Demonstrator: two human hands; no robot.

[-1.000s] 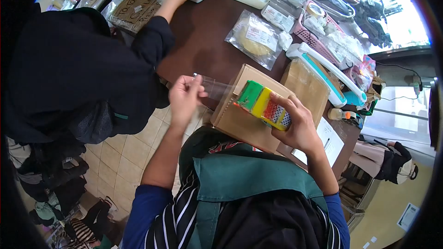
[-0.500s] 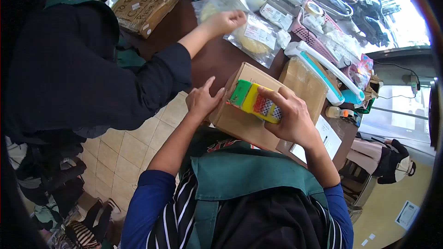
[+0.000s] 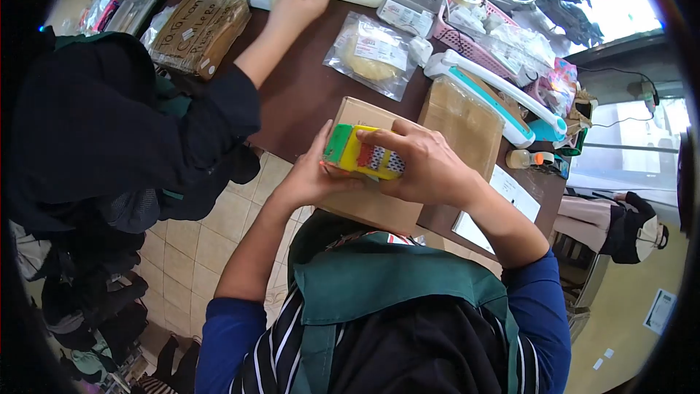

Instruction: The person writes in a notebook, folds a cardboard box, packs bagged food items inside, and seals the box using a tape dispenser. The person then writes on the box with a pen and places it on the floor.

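Note:
A small yellow and green block [image 3: 348, 149] with a red patch and dark-speckled white patches is held above a cardboard box [image 3: 364, 117]. I cannot make out its exact kind. My right hand [image 3: 423, 160] grips its right end, the index finger lying over the top. Around the green end, my left hand [image 3: 313, 175] is curled, with its fingers along the far side and its thumb near the lower edge. The cardboard box lies at the table's front edge, partly hidden under both hands.
At the left, a co-worker's hand [image 3: 310, 0] holds a clear bag. Beyond my hands lies a bagged, labelled item [image 3: 372, 51]. A larger carton [image 3: 459, 124], a white and teal sealer [image 3: 488, 95], a pink basket [image 3: 467, 40] and a paper [image 3: 510, 201] stand right.
My left hand has moved in to the block's green end, and the block has shifted slightly left in view. The co-worker's hand has lifted a bag away to the left.

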